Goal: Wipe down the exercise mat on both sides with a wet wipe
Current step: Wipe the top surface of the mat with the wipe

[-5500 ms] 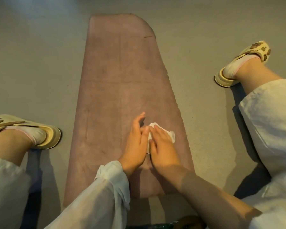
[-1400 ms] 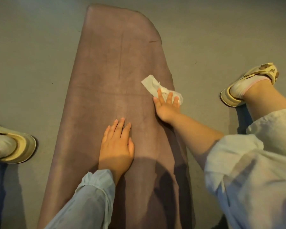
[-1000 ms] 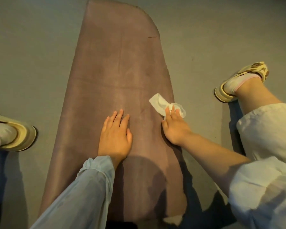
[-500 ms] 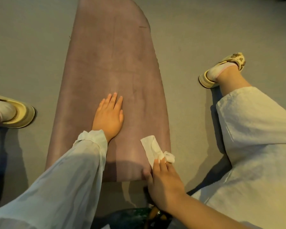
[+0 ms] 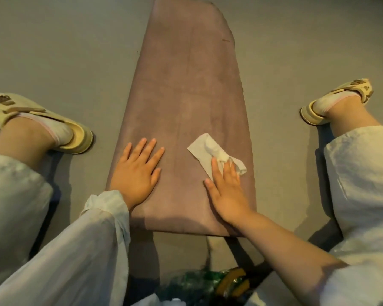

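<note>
Exercise mat [image 5: 186, 102] lies flat on the grey floor [image 5: 64, 51], long axis running near to far, between the person's spread legs. Mat is mauve-brown, with a small dark mark near its far right edge.

Left hand [image 5: 137, 171] is flat on the near left part of the mat, palm down, fingers straight and slightly spread, holding nothing.

Right hand [image 5: 226, 188] is on the near right part of the mat, fingers straight, pressing down on the wet wipe [image 5: 210, 153]. Wipe is white and crumpled, partly under the fingertips, its free end sticking out toward far left, touching the mat surface.

The hands are well apart, one on each side of the mat.

A sandal [image 5: 31, 120] with a sock is on the floor left of the mat, another sandal [image 5: 336, 100] on the right. A dark green and orange item [image 5: 208, 286] sits at the near edge; cannot tell what it is.
</note>
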`<state>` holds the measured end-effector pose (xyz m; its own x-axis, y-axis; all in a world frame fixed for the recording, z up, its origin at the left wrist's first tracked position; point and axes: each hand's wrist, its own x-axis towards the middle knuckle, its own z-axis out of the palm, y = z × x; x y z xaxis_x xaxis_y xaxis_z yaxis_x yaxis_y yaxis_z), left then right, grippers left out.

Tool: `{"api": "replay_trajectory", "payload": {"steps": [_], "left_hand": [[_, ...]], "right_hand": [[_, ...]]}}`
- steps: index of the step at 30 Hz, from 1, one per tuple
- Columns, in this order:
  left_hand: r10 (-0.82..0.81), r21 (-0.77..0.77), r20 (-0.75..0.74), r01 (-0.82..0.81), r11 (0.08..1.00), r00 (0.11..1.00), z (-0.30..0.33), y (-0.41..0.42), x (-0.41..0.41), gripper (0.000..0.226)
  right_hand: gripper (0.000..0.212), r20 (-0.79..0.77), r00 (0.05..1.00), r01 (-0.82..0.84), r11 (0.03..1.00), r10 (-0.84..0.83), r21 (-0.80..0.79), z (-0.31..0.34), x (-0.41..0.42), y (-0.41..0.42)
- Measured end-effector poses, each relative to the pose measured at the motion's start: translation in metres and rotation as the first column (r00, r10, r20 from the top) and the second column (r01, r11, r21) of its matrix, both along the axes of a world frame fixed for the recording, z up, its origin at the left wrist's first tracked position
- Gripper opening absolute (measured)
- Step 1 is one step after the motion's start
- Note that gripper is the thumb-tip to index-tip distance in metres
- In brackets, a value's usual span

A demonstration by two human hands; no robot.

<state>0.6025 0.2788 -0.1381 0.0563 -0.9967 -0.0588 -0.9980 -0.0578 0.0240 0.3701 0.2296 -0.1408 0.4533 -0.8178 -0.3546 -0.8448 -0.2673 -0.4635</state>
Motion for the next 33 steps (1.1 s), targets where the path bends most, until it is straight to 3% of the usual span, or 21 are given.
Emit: {"api": "replay_trajectory", "payload": {"steps": [4,9,11,14,15,17,18,20,22,23,26,28,30,33], "left_hand": [[0.155,0.000,-0.117,-0.156,0.988,0.981,-0.006,0.015,0.018,0.053],[0.187,-0.039,-0.345,-0.213,0.976,0.920,-0.010,0.025,0.028,0.057],[0.176,-0.069,-0.390,-0.219,0.973,0.904,-0.012,0.026,0.027,0.051],[0.171,-0.091,-0.451,-0.236,0.968,0.876,-0.012,0.028,0.026,0.051],[0.172,-0.096,-0.473,-0.245,0.965,0.864,-0.011,0.029,0.026,0.053],[0.196,-0.075,-0.552,-0.281,0.957,0.811,-0.011,0.029,0.028,0.058],[0.231,-0.032,-0.631,-0.322,0.946,0.741,-0.009,0.029,0.029,0.063],[0.320,0.121,-0.834,-0.417,0.901,0.449,-0.004,0.027,0.032,0.072],[0.386,0.289,-0.912,-0.453,0.843,0.137,-0.001,0.024,0.036,0.074],[0.410,0.343,-0.910,-0.446,0.826,0.059,-0.001,0.024,0.039,0.072],[0.427,0.402,-0.904,-0.404,0.822,-0.031,-0.004,0.023,0.047,0.061],[0.420,0.431,-0.900,-0.383,0.817,-0.119,-0.005,0.022,0.051,0.055],[0.410,0.453,-0.892,-0.360,0.816,-0.193,-0.005,0.022,0.054,0.051],[0.391,0.484,-0.867,-0.329,0.811,-0.310,-0.005,0.020,0.056,0.047]], "right_hand": [[0.065,-0.195,0.929,-0.339,0.934,0.313,-0.114,0.015,0.001,0.022],[0.075,-0.301,0.765,-0.588,0.808,0.570,0.037,0.030,-0.025,0.079],[0.079,-0.391,0.727,-0.639,0.765,0.565,-0.083,0.032,-0.030,0.087],[0.067,-0.406,0.782,-0.573,0.801,0.472,-0.172,0.033,-0.019,0.067],[0.068,-0.398,0.824,-0.512,0.830,0.402,-0.223,0.031,-0.013,0.051],[0.068,-0.365,0.897,-0.324,0.933,0.250,-0.155,0.024,0.002,0.013],[0.068,-0.358,0.913,-0.256,0.959,0.197,-0.125,0.020,0.009,-0.002],[0.068,-0.349,0.917,-0.256,0.956,0.192,-0.146,0.015,0.020,-0.015],[0.070,-0.341,0.869,-0.435,0.882,0.358,-0.183,0.014,0.024,0.001],[0.071,-0.318,0.822,-0.541,0.823,0.473,-0.174,0.015,0.023,0.018],[0.070,-0.277,0.615,-0.782,0.617,0.738,-0.092,0.021,0.018,0.060],[0.064,-0.338,0.551,-0.825,0.559,0.763,-0.083,0.025,0.022,0.066],[0.062,-0.316,0.537,-0.839,0.533,0.782,-0.108,0.018,0.032,0.059],[0.066,-0.307,0.631,-0.773,0.610,0.713,-0.173,0.007,0.063,0.030]]}}
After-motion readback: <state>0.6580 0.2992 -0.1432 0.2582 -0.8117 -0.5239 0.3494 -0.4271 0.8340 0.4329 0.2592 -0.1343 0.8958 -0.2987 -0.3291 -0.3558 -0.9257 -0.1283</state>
